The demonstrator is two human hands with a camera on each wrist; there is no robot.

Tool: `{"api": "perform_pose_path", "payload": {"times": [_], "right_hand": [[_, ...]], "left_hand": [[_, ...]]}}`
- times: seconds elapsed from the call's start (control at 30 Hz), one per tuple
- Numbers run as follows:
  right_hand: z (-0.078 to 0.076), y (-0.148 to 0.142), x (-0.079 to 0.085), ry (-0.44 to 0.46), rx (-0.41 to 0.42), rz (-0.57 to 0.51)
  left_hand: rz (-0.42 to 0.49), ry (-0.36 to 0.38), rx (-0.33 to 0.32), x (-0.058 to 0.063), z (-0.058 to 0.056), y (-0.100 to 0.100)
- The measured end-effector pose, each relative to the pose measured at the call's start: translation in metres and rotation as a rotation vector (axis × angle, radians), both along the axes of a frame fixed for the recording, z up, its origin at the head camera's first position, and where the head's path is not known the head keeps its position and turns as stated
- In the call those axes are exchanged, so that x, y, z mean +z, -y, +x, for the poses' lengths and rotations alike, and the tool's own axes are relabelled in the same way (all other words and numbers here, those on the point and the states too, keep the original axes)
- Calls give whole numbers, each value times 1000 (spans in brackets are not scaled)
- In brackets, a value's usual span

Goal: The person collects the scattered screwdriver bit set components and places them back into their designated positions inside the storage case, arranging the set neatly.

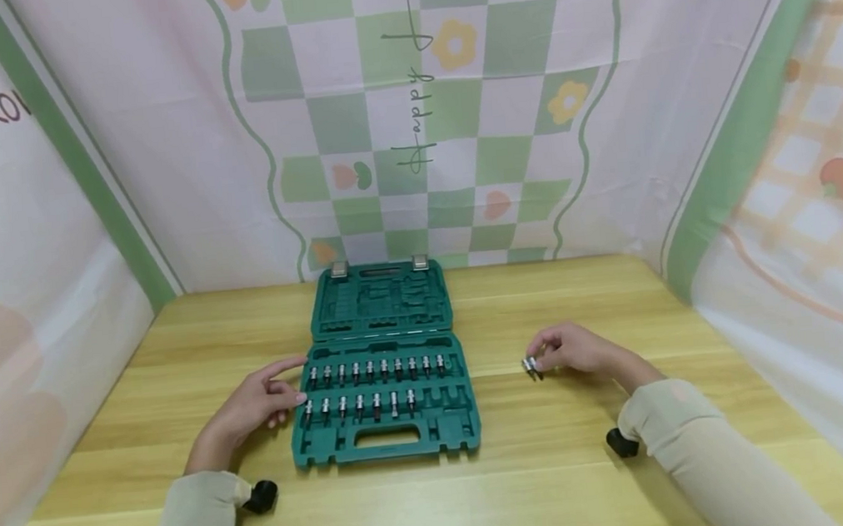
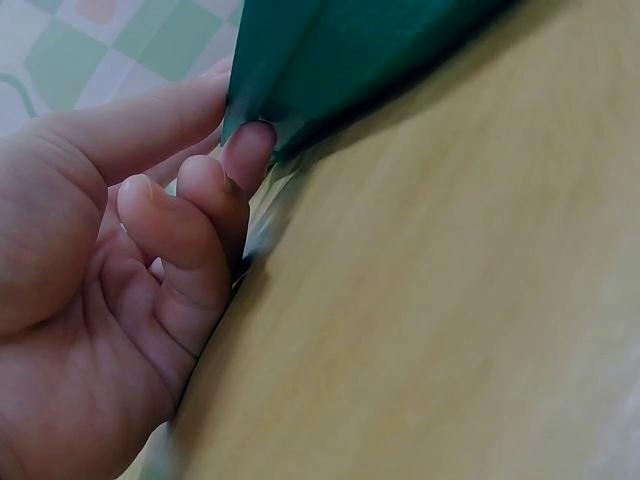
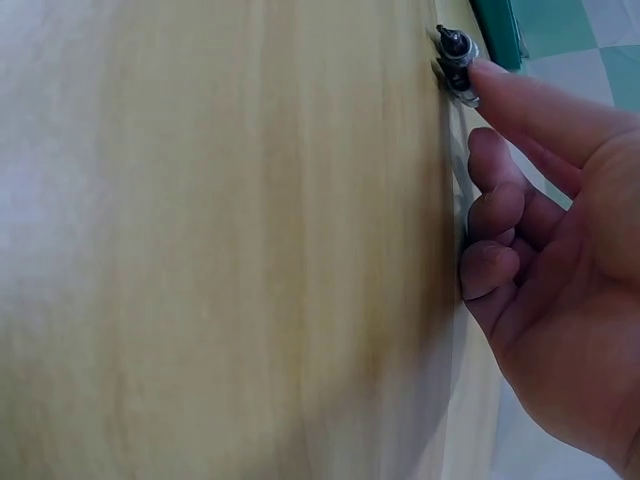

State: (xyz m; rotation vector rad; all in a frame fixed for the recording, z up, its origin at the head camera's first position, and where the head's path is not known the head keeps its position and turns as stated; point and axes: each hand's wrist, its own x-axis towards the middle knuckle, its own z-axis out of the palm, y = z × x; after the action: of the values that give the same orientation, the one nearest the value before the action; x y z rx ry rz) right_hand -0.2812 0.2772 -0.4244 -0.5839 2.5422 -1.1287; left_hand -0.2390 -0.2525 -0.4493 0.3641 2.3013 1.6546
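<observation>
A green tool case [image 1: 379,359] lies unfolded on the table, its lid toward the back wall. Short silver bit sockets with dark tips stand in two rows in its near half. At the right end of the front row, moulded slots show. My left hand [image 1: 261,402] touches the case's left side with thumb and forefinger, the other fingers bent beside it. Also in the left wrist view is the case's green edge [image 2: 330,60] against the fingertips. To the right of the case, my right hand [image 1: 575,350] pinches two bit sockets [image 3: 458,65] low over the table.
The wooden table [image 1: 443,512] reaches back to a patterned cloth wall [image 1: 408,114], with cloth at both sides too. Two metal latches [image 1: 420,261] sit on the lid's far edge. A black wrist device [image 1: 261,497] shows by each sleeve.
</observation>
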Motion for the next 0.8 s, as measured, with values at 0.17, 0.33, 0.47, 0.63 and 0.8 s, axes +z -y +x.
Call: {"api": "perform_pose_path", "payload": {"times": [0.17,0.33,0.47,0.63,0.8], "right_hand": [[-2,0,-2,6,-25,7],[-6,-1,-4,12,-46,-26],[-10,-1,-5,-13,-73,-26],[-13,1,-6,-86,-106,24],[-13,5,-3,-134,-185,27]], "left_hand": [[1,-6,-6,0,0,0],[12,2,-11,-1,-1,1],[19,11,-6,-2,-2,1],[17,12,-3,-2,-2,1],[15,10,0,-4,-3,2]]}}
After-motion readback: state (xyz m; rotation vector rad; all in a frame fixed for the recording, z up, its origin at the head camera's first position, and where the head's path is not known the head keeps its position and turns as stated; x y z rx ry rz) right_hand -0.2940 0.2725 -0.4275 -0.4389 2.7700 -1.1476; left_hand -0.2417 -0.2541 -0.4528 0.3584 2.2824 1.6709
